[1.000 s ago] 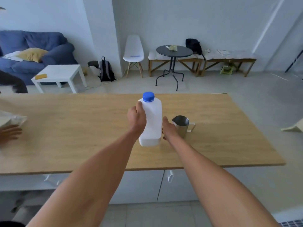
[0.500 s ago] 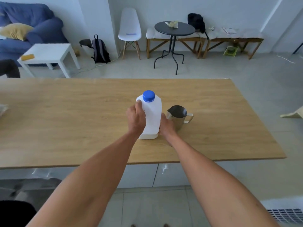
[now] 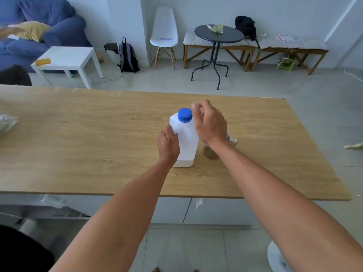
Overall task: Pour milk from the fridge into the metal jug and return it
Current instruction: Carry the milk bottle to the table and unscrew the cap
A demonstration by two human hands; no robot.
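Note:
A white milk bottle (image 3: 186, 138) with a blue cap (image 3: 184, 114) stands upright on the wooden table (image 3: 88, 144). My left hand (image 3: 168, 143) grips the bottle's left side. My right hand (image 3: 209, 122) hovers just right of the cap, fingers curled and apart, holding nothing. The metal jug (image 3: 211, 152) stands right of the bottle, mostly hidden behind my right wrist; only its base and part of the handle show.
A crumpled bag (image 3: 6, 122) lies at the table's left edge. Beyond the table are a white side table (image 3: 66, 59), a backpack (image 3: 127, 55), a white chair (image 3: 164, 34) and a round dark table (image 3: 218, 34). A white fan base (image 3: 279, 260) stands on the floor at lower right.
The bottle was set down on the table beside the jug. My right hand left the bottle's lower side and rose to beside the cap. My left hand still holds the bottle.

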